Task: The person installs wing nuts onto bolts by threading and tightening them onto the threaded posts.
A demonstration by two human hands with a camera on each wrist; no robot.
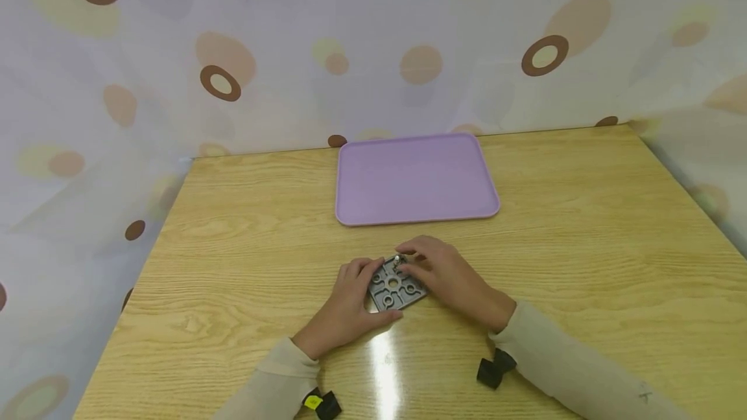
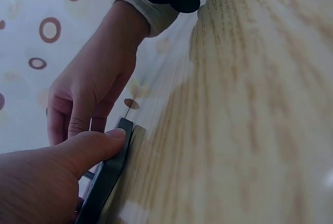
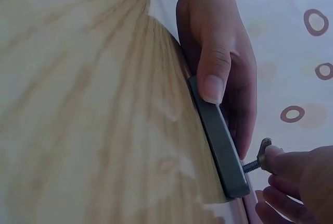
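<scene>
A square grey metal plate (image 1: 392, 284) with several round bosses and a larger central hole is on the table in the head view. My left hand (image 1: 349, 311) grips it by the left side, the thumb along its near edge. At the plate's far corner, my right hand (image 1: 452, 279) pinches a small metal wing screw (image 1: 397, 259). From the right wrist, the wing screw (image 3: 264, 152) shows its threaded shank standing in the plate (image 3: 218, 143), part of the thread exposed. The left wrist view shows the plate edge-on (image 2: 108, 185) under the left thumb.
A shallow purple tray (image 1: 415, 180) lies beyond the hands, towards the table's back edge. The wood-grain table (image 1: 583, 232) meets a spotted cloth backdrop (image 1: 373, 37) behind and at the sides. Black straps (image 1: 496, 368) are on the wrists.
</scene>
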